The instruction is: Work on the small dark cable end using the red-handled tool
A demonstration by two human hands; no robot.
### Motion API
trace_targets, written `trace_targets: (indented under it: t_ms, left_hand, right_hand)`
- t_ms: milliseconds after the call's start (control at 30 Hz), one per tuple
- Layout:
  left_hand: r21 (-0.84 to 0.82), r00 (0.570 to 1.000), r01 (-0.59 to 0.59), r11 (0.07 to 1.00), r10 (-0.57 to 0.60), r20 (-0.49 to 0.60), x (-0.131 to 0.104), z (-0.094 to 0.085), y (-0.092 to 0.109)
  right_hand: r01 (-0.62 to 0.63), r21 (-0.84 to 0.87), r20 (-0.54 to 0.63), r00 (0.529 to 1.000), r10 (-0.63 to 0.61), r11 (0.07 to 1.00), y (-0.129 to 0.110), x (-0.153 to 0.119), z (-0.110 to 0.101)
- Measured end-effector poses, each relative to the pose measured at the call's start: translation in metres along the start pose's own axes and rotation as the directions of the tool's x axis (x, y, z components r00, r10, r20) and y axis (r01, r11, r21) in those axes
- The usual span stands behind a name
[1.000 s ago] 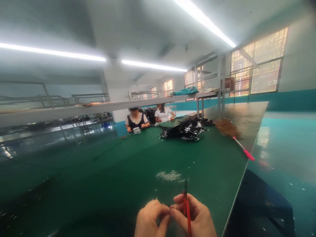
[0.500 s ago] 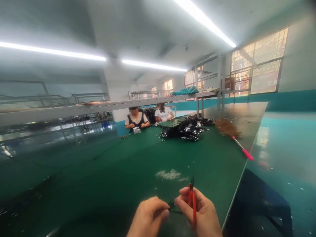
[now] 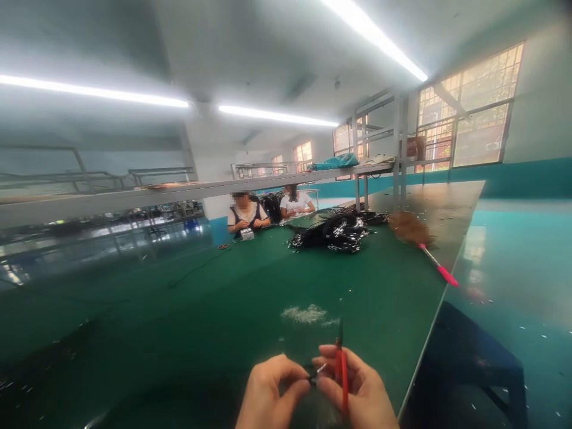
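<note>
In the head view, the left hand (image 3: 268,396) and the right hand (image 3: 357,393) are close together low over the green table (image 3: 201,310). Both are curled, and their fingertips pinch a small dark piece (image 3: 315,374) between them. The right hand also holds red-handled snips (image 3: 342,372), blade pointing away. Just beyond the hands lies a small heap of white trimmings (image 3: 306,314). Far ahead is a pile of black cables (image 3: 335,232), with a red-handled duster (image 3: 420,241) to its right. Two people (image 3: 263,211) sit at the far end.
</note>
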State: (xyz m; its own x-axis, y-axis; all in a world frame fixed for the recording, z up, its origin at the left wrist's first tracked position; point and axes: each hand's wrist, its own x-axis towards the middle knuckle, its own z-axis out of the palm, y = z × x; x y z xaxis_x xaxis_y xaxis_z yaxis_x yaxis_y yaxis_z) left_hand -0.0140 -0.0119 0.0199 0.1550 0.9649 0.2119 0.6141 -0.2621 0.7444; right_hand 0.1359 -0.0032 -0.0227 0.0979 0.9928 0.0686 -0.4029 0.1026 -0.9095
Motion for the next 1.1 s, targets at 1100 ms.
trace_targets:
  t_ms: [1100]
  left_hand:
    - [-0.464, 0.961, 0.238, 0.853, -0.137, 0.241, 0.002, 0.000, -0.012]
  right_hand:
    - [-0.004, -0.074, -0.047, 0.999, 0.000, 0.997, -0.010, 0.000, 0.008]
